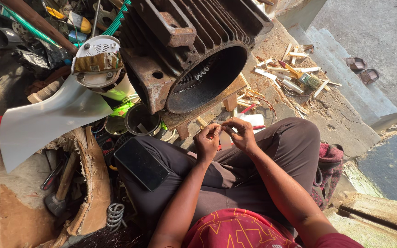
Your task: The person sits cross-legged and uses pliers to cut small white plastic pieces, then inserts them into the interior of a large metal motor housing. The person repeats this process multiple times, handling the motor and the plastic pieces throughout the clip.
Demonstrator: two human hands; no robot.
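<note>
I sit cross-legged in front of a large rusty finned motor housing lying on wooden blocks, its round opening facing me. My left hand and my right hand meet just below that opening, over my knees. The fingertips of both pinch something very small between them; I cannot make out what it is. A black phone lies face up on my left thigh, a short way left of my left hand.
A white fan blade and fan motor lie at left, beside a torn cardboard box holding a hammer. A dark round tin stands near the phone. Sticks and a brush litter the concrete ledge; sandals rest beyond.
</note>
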